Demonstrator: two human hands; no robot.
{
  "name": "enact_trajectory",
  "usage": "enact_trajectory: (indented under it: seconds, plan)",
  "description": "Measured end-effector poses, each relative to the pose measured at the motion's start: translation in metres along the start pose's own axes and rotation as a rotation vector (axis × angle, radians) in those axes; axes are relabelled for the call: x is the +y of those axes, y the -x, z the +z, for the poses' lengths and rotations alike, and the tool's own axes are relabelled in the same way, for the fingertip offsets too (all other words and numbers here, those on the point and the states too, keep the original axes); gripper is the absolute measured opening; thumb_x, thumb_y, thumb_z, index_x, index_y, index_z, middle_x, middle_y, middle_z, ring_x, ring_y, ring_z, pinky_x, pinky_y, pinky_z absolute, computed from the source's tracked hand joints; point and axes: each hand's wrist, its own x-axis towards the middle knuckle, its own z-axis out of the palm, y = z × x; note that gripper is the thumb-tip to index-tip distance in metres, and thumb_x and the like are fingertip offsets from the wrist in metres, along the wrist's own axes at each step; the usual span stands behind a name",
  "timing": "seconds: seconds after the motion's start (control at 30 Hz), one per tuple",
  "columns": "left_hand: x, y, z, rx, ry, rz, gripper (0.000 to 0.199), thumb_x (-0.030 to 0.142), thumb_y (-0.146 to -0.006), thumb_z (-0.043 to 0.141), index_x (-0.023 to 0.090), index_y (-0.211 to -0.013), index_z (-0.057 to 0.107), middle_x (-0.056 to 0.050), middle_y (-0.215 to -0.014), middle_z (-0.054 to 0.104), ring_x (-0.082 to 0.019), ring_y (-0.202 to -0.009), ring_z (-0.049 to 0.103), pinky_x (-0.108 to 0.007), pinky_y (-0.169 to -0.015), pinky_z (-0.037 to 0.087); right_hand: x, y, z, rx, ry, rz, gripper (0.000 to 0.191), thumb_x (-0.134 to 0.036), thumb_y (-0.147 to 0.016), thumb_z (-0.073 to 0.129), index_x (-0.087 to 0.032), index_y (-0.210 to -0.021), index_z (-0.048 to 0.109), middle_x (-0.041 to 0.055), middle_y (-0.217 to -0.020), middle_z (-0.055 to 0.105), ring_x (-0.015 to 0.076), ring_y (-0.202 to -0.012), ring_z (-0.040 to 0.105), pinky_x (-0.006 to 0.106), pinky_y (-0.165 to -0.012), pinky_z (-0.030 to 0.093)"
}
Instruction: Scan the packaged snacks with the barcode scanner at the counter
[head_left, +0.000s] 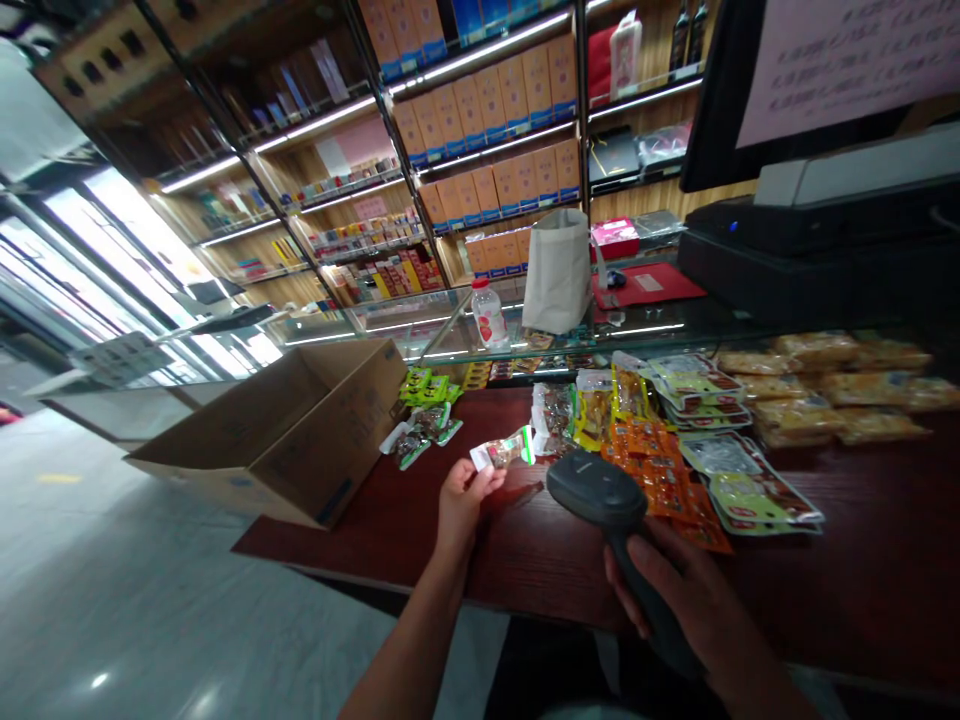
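Note:
My left hand (469,500) pinches a small snack packet (504,452) with white and green ends, held just above the dark red-brown counter (525,560). My right hand (675,590) is wrapped round the handle of a black barcode scanner (600,490), whose head points left toward the packet. Behind the scanner lie similar green-edged packets (553,415) and yellow packets (594,408). Orange packets (652,470) spread out to the scanner's right. More dark snack packets (424,432) and bright green packets (429,386) sit left of my left hand.
An open cardboard box (300,430) stands on the counter's left end. On the glass case (450,310) are a red-capped bottle (489,315) and a white paper bag (556,270). White-green pouches (750,485), wrapped bread-like packs (832,385) and a monitor (712,100) are at the right.

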Motion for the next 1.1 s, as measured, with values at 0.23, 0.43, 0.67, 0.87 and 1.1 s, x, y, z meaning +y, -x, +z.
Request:
enact_trajectory:
  seconds: [0.23, 0.43, 0.67, 0.87, 1.1]
  plan:
    - [-0.003, 0.0, -0.003, -0.013, 0.09, -0.01, 0.038, 0.041, -0.064, 0.084, 0.017, -0.078, 0.058, -0.001, -0.079, 0.073, -0.016, -0.076, 0.071, -0.029, -0.079, 0.057, -0.001, 0.001, 0.002, 0.0, -0.018, 0.02, 0.046, -0.062, -0.085, 0.063, -0.017, -0.076, 0.065, -0.0013, -0.054, 0.058, 0.0103, -0.043, 0.049, 0.023, -0.044, 0.038]
    - [-0.003, 0.0, -0.003, 0.008, 0.08, -0.032, 0.042, 0.043, -0.062, 0.086, 0.017, -0.076, 0.057, -0.001, -0.079, 0.073, -0.017, -0.076, 0.071, -0.031, -0.079, 0.058, 0.0, -0.001, -0.006, 0.037, -0.107, 0.054, 0.047, -0.063, -0.083, 0.066, -0.016, -0.075, 0.067, -0.0013, -0.052, 0.059, 0.0094, -0.041, 0.048, 0.021, -0.041, 0.038]
    - [0.008, -0.034, 0.019, -0.05, 0.142, -0.159, 0.037, 0.031, -0.063, 0.086, 0.016, -0.072, 0.053, -0.001, -0.075, 0.07, -0.016, -0.076, 0.073, -0.029, -0.076, 0.06, -0.01, -0.005, -0.029, 0.205, -0.189, 0.019, 0.045, -0.061, -0.078, 0.071, -0.016, -0.079, 0.069, 0.0008, -0.054, 0.064, 0.0105, -0.04, 0.05, 0.02, -0.038, 0.039]
    - [0.023, -0.092, 0.07, -0.127, 0.052, -0.198, 0.028, 0.02, -0.072, 0.079, 0.016, -0.073, 0.051, -0.005, -0.072, 0.07, -0.017, -0.071, 0.074, -0.026, -0.069, 0.06, -0.014, 0.0, -0.04, 0.282, -0.217, -0.014, 0.044, -0.06, -0.081, 0.07, -0.016, -0.078, 0.069, 0.0017, -0.057, 0.066, 0.0099, -0.04, 0.05, 0.02, -0.039, 0.041]
    - [0.018, -0.122, 0.103, -0.239, -0.205, -0.21, 0.027, 0.025, -0.071, 0.078, 0.016, -0.068, 0.053, -0.005, -0.058, 0.067, -0.018, -0.052, 0.068, -0.025, -0.049, 0.052, -0.012, 0.005, -0.046, 0.281, -0.214, -0.015, 0.044, -0.06, -0.083, 0.068, -0.017, -0.075, 0.069, 0.0, -0.053, 0.062, 0.0097, -0.041, 0.048, 0.02, -0.041, 0.039]
